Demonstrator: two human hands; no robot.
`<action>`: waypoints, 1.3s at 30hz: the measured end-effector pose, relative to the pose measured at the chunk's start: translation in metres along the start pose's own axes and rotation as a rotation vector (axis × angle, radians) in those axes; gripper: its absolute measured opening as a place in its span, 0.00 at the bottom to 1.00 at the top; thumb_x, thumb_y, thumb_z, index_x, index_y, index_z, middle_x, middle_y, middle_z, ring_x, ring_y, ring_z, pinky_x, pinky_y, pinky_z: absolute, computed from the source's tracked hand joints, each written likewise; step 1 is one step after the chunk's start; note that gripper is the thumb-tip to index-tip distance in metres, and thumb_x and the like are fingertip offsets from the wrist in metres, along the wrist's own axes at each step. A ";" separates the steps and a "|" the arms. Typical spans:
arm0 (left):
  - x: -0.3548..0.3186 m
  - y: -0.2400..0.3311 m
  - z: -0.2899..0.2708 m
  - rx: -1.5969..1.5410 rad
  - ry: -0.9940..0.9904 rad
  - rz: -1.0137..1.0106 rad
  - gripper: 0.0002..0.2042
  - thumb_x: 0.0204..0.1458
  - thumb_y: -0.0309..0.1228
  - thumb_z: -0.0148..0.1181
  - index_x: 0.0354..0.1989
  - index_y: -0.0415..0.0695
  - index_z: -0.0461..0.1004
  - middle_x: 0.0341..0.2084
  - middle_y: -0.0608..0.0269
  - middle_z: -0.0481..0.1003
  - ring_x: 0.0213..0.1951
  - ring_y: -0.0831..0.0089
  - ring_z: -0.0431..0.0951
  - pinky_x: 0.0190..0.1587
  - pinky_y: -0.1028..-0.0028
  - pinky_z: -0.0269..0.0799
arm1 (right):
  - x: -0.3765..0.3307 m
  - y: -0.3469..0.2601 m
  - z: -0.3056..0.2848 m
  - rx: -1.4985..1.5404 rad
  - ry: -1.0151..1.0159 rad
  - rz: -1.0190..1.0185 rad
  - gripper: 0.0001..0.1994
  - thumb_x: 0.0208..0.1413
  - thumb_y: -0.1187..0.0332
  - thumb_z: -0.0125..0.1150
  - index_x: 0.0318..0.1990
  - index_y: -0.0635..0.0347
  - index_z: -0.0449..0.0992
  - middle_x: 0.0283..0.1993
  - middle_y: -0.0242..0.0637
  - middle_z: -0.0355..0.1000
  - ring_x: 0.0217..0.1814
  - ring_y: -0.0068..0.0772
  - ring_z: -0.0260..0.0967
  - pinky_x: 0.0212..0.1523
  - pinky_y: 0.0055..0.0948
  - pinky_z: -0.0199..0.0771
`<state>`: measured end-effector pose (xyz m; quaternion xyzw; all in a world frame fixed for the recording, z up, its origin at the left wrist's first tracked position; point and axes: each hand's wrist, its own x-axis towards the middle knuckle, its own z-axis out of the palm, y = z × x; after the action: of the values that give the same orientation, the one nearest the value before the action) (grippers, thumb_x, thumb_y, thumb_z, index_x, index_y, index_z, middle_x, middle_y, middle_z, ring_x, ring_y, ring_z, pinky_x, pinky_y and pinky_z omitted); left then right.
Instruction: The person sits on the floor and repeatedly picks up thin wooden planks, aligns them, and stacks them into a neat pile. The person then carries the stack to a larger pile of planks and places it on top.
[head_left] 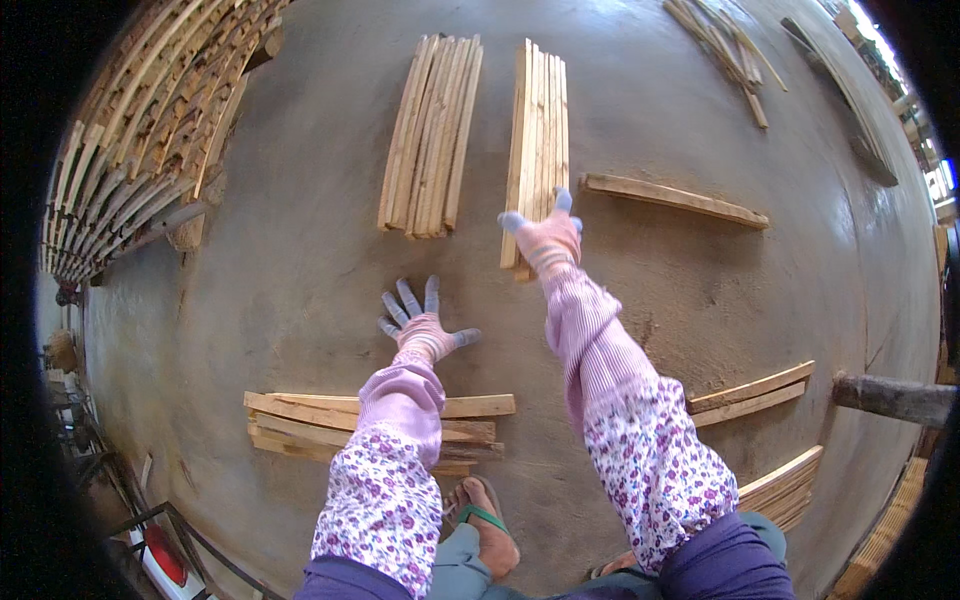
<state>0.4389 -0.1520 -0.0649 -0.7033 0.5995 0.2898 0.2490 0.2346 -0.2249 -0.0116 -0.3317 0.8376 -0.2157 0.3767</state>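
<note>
My right hand (547, 236), in a pink glove with grey fingertips, lies across the near end of a narrow stack of wooden slats (541, 120). Its thumb is at the stack's left edge and its fingers are at the right edge. My left hand (422, 325), gloved alike, is open with fingers spread over the concrete floor and holds nothing. Ahead of it lies a second bundle of slats (432, 135), set side by side and pointing away from me. Below the left hand, more slats (300, 420) lie crosswise, partly hidden by my left forearm.
A single slat (675, 198) lies right of the narrow stack. Short slats (755, 393) and another pile (785, 490) are at the lower right, near a log end (890, 399). A tall timber stack (160, 130) fills the far left. Loose strips (725, 55) lie far right.
</note>
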 end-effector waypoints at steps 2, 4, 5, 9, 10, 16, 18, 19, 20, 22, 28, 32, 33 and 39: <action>0.003 -0.003 0.000 0.022 0.004 -0.007 0.63 0.37 0.72 0.66 0.78 0.67 0.32 0.77 0.49 0.24 0.76 0.41 0.22 0.71 0.35 0.27 | 0.020 -0.029 0.023 -0.109 -0.021 0.064 0.55 0.46 0.47 0.73 0.77 0.44 0.42 0.74 0.63 0.48 0.76 0.61 0.50 0.72 0.57 0.56; 0.007 -0.003 -0.003 0.015 -0.033 -0.007 0.63 0.37 0.72 0.66 0.78 0.67 0.32 0.77 0.49 0.24 0.76 0.42 0.22 0.72 0.35 0.27 | 0.036 -0.051 0.043 -0.250 -0.014 0.108 0.56 0.47 0.42 0.71 0.78 0.45 0.41 0.78 0.62 0.42 0.80 0.60 0.43 0.75 0.57 0.49; 0.008 -0.002 -0.004 0.010 -0.053 -0.004 0.63 0.37 0.72 0.66 0.78 0.67 0.32 0.77 0.49 0.24 0.76 0.42 0.23 0.72 0.35 0.27 | 0.041 -0.060 0.052 -0.299 -0.014 0.097 0.56 0.48 0.41 0.71 0.78 0.44 0.41 0.78 0.62 0.42 0.80 0.60 0.43 0.75 0.57 0.49; 0.018 -0.011 -0.004 0.004 -0.070 -0.010 0.66 0.33 0.73 0.68 0.78 0.67 0.31 0.76 0.46 0.22 0.76 0.39 0.24 0.71 0.34 0.28 | 0.044 -0.081 0.082 -0.444 -0.085 0.013 0.54 0.46 0.34 0.69 0.77 0.43 0.47 0.77 0.58 0.47 0.80 0.59 0.45 0.73 0.58 0.52; 0.019 -0.009 -0.005 -0.006 -0.064 -0.002 0.66 0.33 0.72 0.68 0.78 0.66 0.32 0.76 0.46 0.23 0.76 0.39 0.24 0.71 0.34 0.28 | 0.050 -0.073 0.086 -0.444 -0.084 -0.042 0.54 0.46 0.34 0.69 0.76 0.42 0.49 0.76 0.57 0.48 0.79 0.59 0.45 0.73 0.58 0.52; 0.018 -0.011 -0.001 -0.038 -0.006 0.000 0.67 0.30 0.70 0.72 0.78 0.65 0.34 0.76 0.44 0.25 0.75 0.38 0.24 0.71 0.34 0.28 | 0.071 -0.040 0.067 -0.511 0.083 -0.296 0.47 0.52 0.32 0.60 0.76 0.36 0.50 0.78 0.55 0.44 0.80 0.59 0.41 0.74 0.60 0.48; 0.021 -0.006 0.003 -0.028 0.022 -0.005 0.68 0.29 0.70 0.72 0.78 0.64 0.34 0.76 0.43 0.25 0.75 0.37 0.24 0.71 0.34 0.28 | 0.105 -0.034 0.035 -0.559 0.319 -0.305 0.40 0.59 0.32 0.49 0.76 0.30 0.49 0.81 0.52 0.32 0.83 0.57 0.32 0.73 0.65 0.45; 0.020 0.002 0.004 -0.027 0.024 0.002 0.68 0.29 0.70 0.72 0.78 0.64 0.34 0.76 0.43 0.26 0.75 0.37 0.23 0.71 0.34 0.28 | 0.123 -0.022 0.012 -0.615 0.286 -0.225 0.38 0.60 0.32 0.46 0.76 0.29 0.49 0.82 0.50 0.31 0.83 0.56 0.30 0.73 0.67 0.43; 0.019 0.003 0.003 -0.016 0.036 -0.001 0.69 0.28 0.71 0.72 0.78 0.63 0.34 0.76 0.42 0.26 0.75 0.37 0.23 0.71 0.34 0.28 | 0.132 -0.019 -0.007 -0.655 0.239 -0.156 0.37 0.62 0.33 0.44 0.76 0.28 0.50 0.82 0.49 0.29 0.83 0.55 0.27 0.73 0.68 0.42; 0.014 0.012 0.003 0.009 0.040 -0.028 0.66 0.30 0.68 0.73 0.78 0.65 0.36 0.77 0.44 0.27 0.76 0.39 0.25 0.72 0.36 0.29 | 0.148 -0.006 -0.043 -0.709 0.126 0.079 0.32 0.65 0.33 0.37 0.74 0.25 0.55 0.83 0.42 0.25 0.84 0.52 0.21 0.73 0.73 0.37; 0.014 0.017 0.019 0.080 0.068 -0.061 0.69 0.28 0.68 0.74 0.78 0.65 0.33 0.77 0.47 0.25 0.76 0.41 0.25 0.72 0.36 0.32 | 0.105 0.148 -0.077 -0.448 0.267 -0.078 0.26 0.58 0.57 0.61 0.63 0.52 0.71 0.80 0.57 0.37 0.80 0.59 0.43 0.73 0.43 0.56; 0.014 0.011 0.026 0.107 0.121 -0.104 0.69 0.28 0.66 0.76 0.77 0.68 0.31 0.77 0.49 0.26 0.76 0.41 0.28 0.72 0.37 0.36 | 0.026 0.236 -0.112 -0.067 0.484 0.007 0.34 0.47 0.70 0.67 0.66 0.53 0.65 0.77 0.67 0.37 0.69 0.62 0.62 0.67 0.41 0.67; 0.018 0.000 0.029 0.101 0.149 -0.107 0.69 0.28 0.66 0.76 0.77 0.68 0.30 0.77 0.49 0.26 0.76 0.40 0.28 0.72 0.36 0.37 | 0.007 0.245 -0.120 -0.019 0.577 0.060 0.36 0.45 0.71 0.68 0.66 0.53 0.64 0.77 0.68 0.36 0.67 0.62 0.65 0.67 0.40 0.68; -0.005 0.031 0.023 -0.012 0.102 -0.108 0.64 0.36 0.61 0.75 0.78 0.64 0.34 0.77 0.48 0.31 0.76 0.43 0.30 0.74 0.43 0.37 | -0.044 0.310 -0.168 0.109 0.058 0.111 0.36 0.43 0.70 0.70 0.64 0.58 0.69 0.57 0.51 0.76 0.60 0.51 0.73 0.61 0.37 0.72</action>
<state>0.4057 -0.1371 -0.0775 -0.7500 0.5709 0.2434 0.2288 0.0045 0.0385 -0.0754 -0.2573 0.8522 -0.2493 0.3814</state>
